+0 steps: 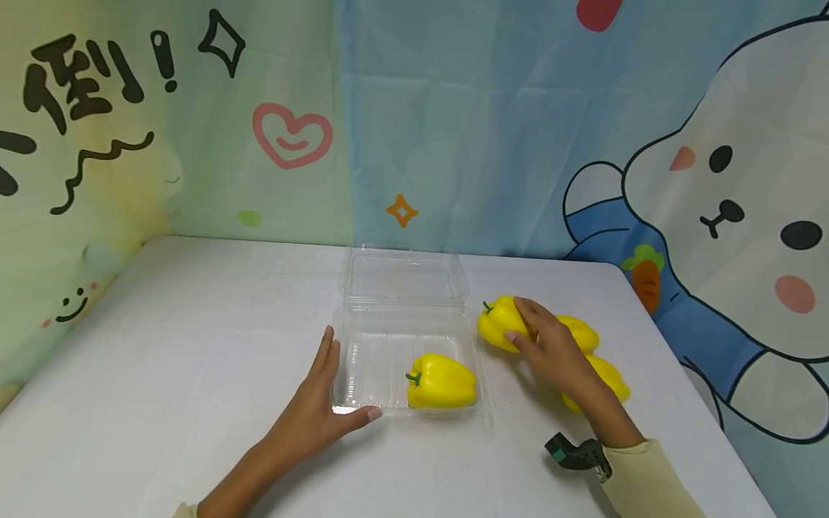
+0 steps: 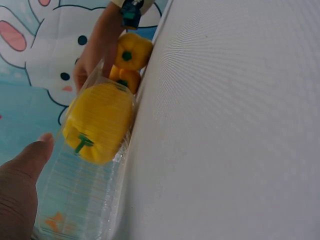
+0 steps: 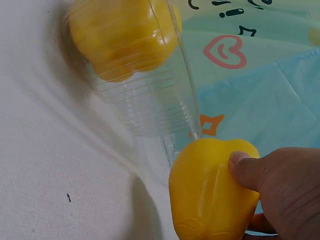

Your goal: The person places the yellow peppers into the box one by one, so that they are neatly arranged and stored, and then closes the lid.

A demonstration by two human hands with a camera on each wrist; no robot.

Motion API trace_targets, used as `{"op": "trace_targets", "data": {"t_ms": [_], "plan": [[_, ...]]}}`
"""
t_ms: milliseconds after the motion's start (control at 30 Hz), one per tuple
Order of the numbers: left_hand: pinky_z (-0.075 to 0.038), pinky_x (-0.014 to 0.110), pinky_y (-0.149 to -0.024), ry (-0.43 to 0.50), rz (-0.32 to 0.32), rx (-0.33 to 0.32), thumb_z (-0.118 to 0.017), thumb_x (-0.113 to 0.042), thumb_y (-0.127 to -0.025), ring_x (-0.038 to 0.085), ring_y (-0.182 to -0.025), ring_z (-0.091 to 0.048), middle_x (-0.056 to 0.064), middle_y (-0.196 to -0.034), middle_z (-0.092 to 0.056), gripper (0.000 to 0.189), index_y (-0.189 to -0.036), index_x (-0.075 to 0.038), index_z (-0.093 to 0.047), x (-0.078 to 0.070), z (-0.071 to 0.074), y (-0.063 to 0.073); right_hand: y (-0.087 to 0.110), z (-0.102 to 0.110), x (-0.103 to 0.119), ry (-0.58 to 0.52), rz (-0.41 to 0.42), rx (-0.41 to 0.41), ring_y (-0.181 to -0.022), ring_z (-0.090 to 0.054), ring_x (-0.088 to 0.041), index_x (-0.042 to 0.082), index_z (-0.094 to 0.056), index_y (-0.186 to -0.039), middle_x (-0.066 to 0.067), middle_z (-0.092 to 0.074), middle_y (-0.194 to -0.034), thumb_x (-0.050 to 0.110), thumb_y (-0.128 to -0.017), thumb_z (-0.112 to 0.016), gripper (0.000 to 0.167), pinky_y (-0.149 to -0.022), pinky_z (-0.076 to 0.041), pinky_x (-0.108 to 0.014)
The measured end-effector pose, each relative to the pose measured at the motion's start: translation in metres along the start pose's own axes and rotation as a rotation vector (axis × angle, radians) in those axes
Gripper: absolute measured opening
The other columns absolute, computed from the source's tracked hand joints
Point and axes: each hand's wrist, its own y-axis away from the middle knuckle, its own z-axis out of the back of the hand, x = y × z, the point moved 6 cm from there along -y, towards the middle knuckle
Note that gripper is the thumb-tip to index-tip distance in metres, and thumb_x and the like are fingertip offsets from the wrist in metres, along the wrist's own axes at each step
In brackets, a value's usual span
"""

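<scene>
My right hand (image 1: 555,354) grips a yellow bell pepper (image 1: 497,325) just right of a clear plastic clamshell box (image 1: 372,363). In the right wrist view the thumb presses on the side of this held pepper (image 3: 207,187). Inside the box's base, at its front right, another yellow bell pepper (image 1: 445,383) lies on its side, green stem to the left. At the box's front left corner is my left hand (image 1: 317,406), fingers extended along the left wall and thumb stretched along the front rim. The box's lid (image 1: 404,277) lies folded back, away from me.
Two more yellow bell peppers, one farther back (image 1: 578,331) and one nearer (image 1: 609,380), lie on the white table (image 1: 194,345) partly behind my right hand and forearm. A black device (image 1: 576,453) sits by the right sleeve. A printed cloth backdrop (image 1: 453,144) rises behind the table.
</scene>
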Motion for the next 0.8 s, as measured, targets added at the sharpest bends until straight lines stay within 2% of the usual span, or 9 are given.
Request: {"op": "trace_targets", "data": {"t_ms": [433,700,800], "plan": [[-0.025,0.049,-0.111,0.016,-0.008,0.003,-0.075,-0.066,-0.071,0.028,-0.145,-0.014,-0.007,-0.161,0.009,0.123,-0.153,0.002,-0.013,-0.002,0.000,0.001,0.004,0.012,0.009,-0.051,0.096,-0.168,-0.134,-0.037,-0.041,-0.003,-0.034,-0.148,-0.022,-0.036,-0.150,0.015,-0.095,-0.064,0.064,-0.105,-0.033,-0.056],[-0.025,0.049,-0.111,0.003,-0.010,0.009,-0.076,-0.064,-0.071,0.028,-0.145,-0.013,-0.002,-0.162,0.009,0.123,-0.153,0.004,-0.013,-0.004,-0.001,0.001,0.006,0.014,0.018,-0.074,0.115,-0.226,-0.133,-0.039,-0.039,-0.002,-0.035,-0.148,-0.021,-0.037,-0.150,0.013,-0.094,-0.066,0.064,-0.104,-0.035,-0.052],[-0.024,0.049,-0.111,0.003,-0.012,0.018,-0.075,-0.064,-0.072,0.029,-0.145,-0.012,0.000,-0.162,0.010,0.124,-0.153,0.005,-0.012,-0.004,-0.001,0.001,0.008,0.015,0.025,-0.088,0.140,-0.241,-0.134,-0.039,-0.035,0.002,-0.035,-0.149,-0.016,-0.037,-0.151,0.012,-0.093,-0.066,0.065,-0.107,-0.034,-0.043]]}}
